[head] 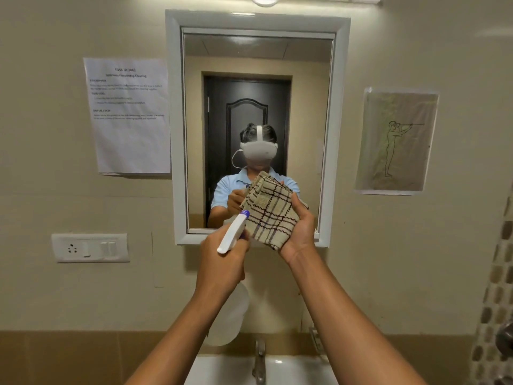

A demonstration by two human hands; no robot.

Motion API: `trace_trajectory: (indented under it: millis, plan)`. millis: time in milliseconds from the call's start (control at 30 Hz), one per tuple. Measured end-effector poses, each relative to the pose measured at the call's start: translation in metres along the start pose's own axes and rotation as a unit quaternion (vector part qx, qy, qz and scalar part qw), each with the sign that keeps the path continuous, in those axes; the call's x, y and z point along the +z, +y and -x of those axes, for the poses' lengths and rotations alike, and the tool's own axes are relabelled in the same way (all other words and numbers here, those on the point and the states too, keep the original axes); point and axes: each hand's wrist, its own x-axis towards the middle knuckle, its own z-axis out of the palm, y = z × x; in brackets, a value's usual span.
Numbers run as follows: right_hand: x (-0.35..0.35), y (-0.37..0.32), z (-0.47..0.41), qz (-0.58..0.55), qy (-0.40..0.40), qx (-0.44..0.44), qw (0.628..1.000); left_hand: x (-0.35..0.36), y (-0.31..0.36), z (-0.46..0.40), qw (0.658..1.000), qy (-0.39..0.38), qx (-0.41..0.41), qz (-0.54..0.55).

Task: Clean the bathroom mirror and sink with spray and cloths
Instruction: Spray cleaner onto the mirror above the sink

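**Spray bottle aimed at cloth, both held before the mirror**

My left hand (222, 259) grips the spray bottle (232, 234), fingers curled round its neck. The white head's long axis runs diagonally, from its rear end low at my knuckles up and to the right, ending in the blue nozzle (245, 213). The nozzle points at the cloth and lies just beside its left edge. The translucent bottle body (230, 315) hangs below my left hand, roughly upright.

My right hand (301, 232) holds the folded checked cloth (270, 209), fingers curled round its right edge and the palm beneath it. The cloth face tilts toward the nozzle; its long axis runs from lower right to upper left.

Beyond both sets of fingers stands the mirror (255, 79) in its white frame (340, 134); the frame's lower edge lies level with my hands. Above my fingers the glass is unobstructed. Below my forearms are the tap (259, 359) and the white sink (294, 368). Left of my left fingers, well apart, are a switch plate (90, 248) and a printed sheet (127, 115); right of my right fingers hangs a drawing (397, 141).
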Motion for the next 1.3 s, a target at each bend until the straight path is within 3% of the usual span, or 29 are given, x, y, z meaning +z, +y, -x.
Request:
trace_trajectory:
  millis: [367, 700, 1100, 1300]
  plan:
    - [-0.003, -0.033, -0.002, -0.015, 0.012, -0.008, 1.000, -0.023, 0.058, -0.096, 0.994, 0.083, 0.063, 0.005]
    - [0.050, -0.073, -0.018, 0.009, -0.006, -0.059, 0.998, -0.032, 0.110, -0.169, 0.984, 0.155, 0.082, -0.024]
    - [0.063, -0.106, -0.018, 0.009, -0.008, -0.092, 0.996, -0.047, 0.116, -0.191, 0.974, 0.214, 0.056, -0.046]
    - [0.057, -0.124, -0.013, 0.013, 0.002, -0.110, 0.994, -0.030, 0.130, -0.189, 0.976, 0.197, 0.084, -0.045]
